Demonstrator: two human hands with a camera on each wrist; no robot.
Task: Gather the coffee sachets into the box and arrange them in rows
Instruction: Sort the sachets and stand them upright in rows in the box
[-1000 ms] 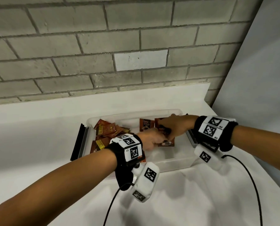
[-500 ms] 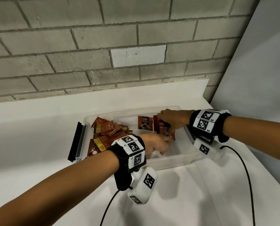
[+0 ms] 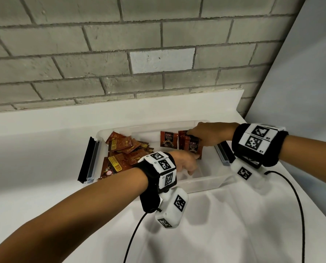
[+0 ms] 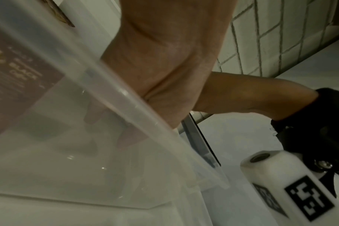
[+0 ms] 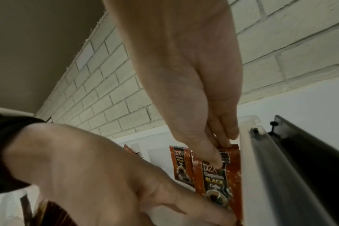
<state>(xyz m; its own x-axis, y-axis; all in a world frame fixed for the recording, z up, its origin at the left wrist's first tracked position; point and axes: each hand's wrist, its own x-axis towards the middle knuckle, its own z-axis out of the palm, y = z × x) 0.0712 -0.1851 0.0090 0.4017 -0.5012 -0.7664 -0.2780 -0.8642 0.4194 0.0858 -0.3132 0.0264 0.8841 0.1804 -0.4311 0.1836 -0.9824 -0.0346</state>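
A clear plastic box [image 3: 200,184] sits on the white counter. Loose brown coffee sachets [image 3: 124,150] lie piled in its left half. One sachet [image 3: 168,139] stands against the back wall. By the right wall, my right hand [image 3: 192,134] pinches the top of an upright stack of sachets [image 3: 191,148]; thumb and fingers pinch the stack's [image 5: 217,180] top edge. My left hand [image 3: 192,164] reaches into the box, fingers loosely extended, touching the stack's lower edge. Through the box wall [image 4: 126,94] its fingertips [image 4: 126,137] point down at the floor.
Black latch flaps hang open at the box's left end [image 3: 88,160] and right end [image 3: 225,154]. A brick wall stands right behind the counter [image 3: 44,168], and a grey panel [image 3: 300,82] closes the right side. Wrist-camera cables [image 3: 299,215] trail over the near counter.
My right hand has shifted the upright stack back toward the right wall. My left hand let go of the stack, dipped toward the box floor, and now touches the stack's lower edge.
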